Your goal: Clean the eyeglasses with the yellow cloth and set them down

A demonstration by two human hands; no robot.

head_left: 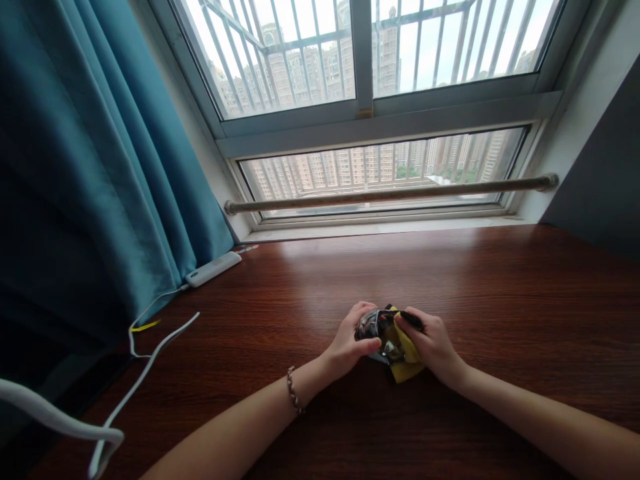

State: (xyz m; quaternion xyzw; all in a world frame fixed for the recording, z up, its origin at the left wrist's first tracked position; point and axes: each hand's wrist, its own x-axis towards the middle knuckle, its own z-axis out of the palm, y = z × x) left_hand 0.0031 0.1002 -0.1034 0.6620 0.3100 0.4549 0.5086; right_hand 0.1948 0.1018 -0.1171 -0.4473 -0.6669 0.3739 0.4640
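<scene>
My left hand (354,335) is wrapped round a shiny, rounded dark object (369,325), steadying it low over the wooden table; its exact kind is unclear. A yellow cloth with black edging (411,369) is bunched against the object's right side. My right hand (434,343) pinches this cloth, and a black part sticks up by its thumb. Both hands are close together, with the object and cloth between them. The fingers partly hide the object's underside and far side.
The brown wooden table (505,293) runs back to a window with a metal rail (390,197). At the left hangs a blue curtain (125,147). A white power strip (214,268) lies by it, and white cables (145,373) reach over the table's left side.
</scene>
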